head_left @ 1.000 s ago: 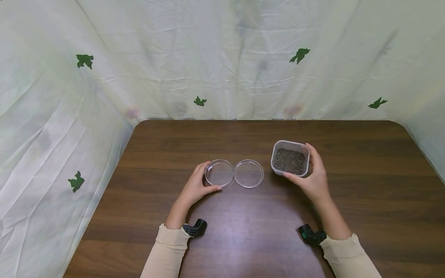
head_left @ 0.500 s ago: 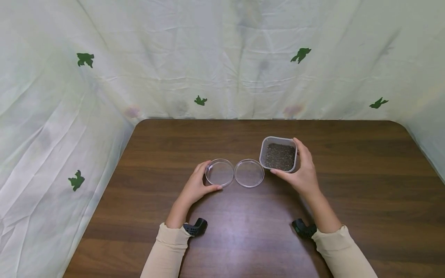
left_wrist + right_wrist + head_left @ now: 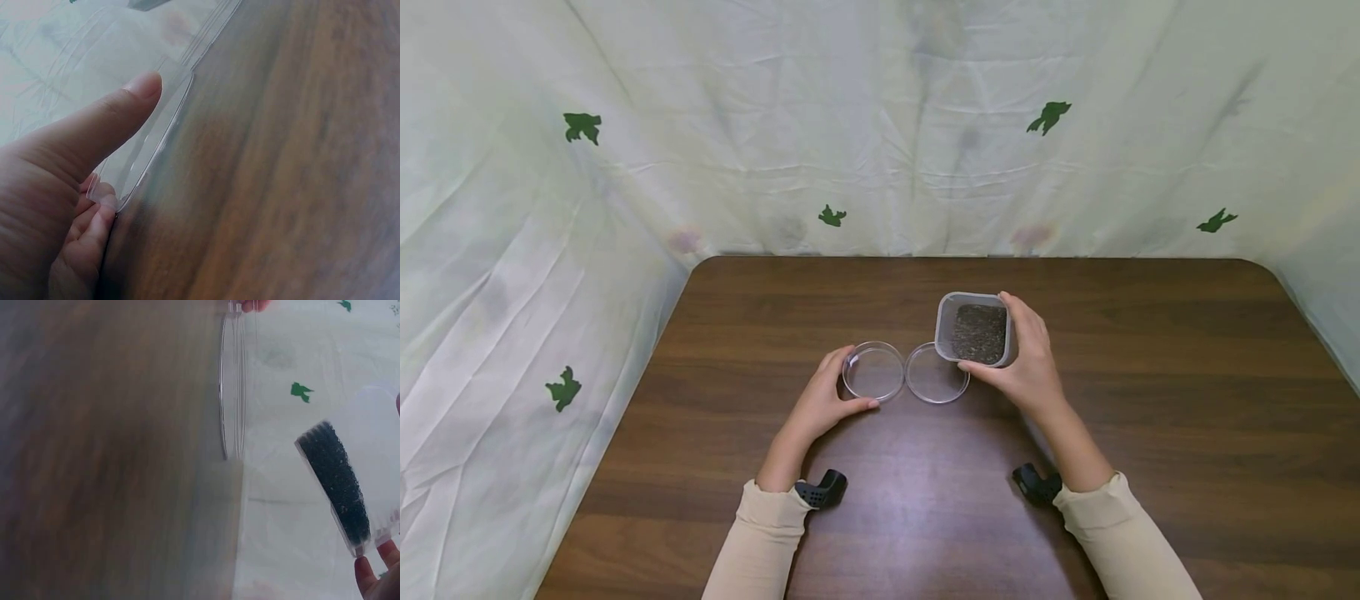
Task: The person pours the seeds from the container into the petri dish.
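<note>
- The clear square container [image 3: 946, 333] of dark granules [image 3: 979, 335] is raised above the table [image 3: 647, 475], tilted lower on its left side.
- The right hand [image 3: 1028, 367] grasps it between thumb and fingers.
- In the head view it partly covers the right dish [image 3: 934, 386].
- Just beside this lies the left dish [image 3: 874, 375], its rim held by the left hand's [image 3: 826, 397] thumb and fingers.
- Pale curtain [image 3: 865, 125] behind.
</note>
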`<state>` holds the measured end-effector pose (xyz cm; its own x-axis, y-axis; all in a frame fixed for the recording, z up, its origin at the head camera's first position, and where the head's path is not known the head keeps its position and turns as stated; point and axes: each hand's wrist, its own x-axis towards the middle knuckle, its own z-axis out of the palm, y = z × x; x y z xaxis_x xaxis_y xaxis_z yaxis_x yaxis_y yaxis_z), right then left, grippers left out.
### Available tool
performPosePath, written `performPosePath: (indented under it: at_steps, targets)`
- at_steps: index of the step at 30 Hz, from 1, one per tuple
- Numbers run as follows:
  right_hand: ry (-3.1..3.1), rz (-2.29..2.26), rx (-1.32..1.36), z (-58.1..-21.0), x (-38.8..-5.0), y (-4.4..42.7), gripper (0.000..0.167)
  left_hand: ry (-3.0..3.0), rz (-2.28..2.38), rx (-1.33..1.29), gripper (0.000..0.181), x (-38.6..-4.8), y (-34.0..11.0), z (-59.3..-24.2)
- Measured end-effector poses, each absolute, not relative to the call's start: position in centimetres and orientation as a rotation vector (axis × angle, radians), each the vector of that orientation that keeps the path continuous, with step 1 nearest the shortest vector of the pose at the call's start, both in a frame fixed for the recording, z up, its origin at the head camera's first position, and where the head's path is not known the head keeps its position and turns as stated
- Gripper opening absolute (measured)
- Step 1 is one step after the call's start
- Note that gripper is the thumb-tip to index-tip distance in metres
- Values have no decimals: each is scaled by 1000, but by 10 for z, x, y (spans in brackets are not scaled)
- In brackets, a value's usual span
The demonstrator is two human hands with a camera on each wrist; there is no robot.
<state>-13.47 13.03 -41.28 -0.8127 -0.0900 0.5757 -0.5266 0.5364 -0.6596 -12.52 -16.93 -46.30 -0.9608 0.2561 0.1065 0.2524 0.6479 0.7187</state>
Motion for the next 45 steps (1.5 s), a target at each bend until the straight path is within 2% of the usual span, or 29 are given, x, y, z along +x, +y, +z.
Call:
performPosePath:
  at_steps: [45]
  targets:
    - [-2306,710,872,-408,-149,74,96,2845,1281,462,91,-125,-169,-461]
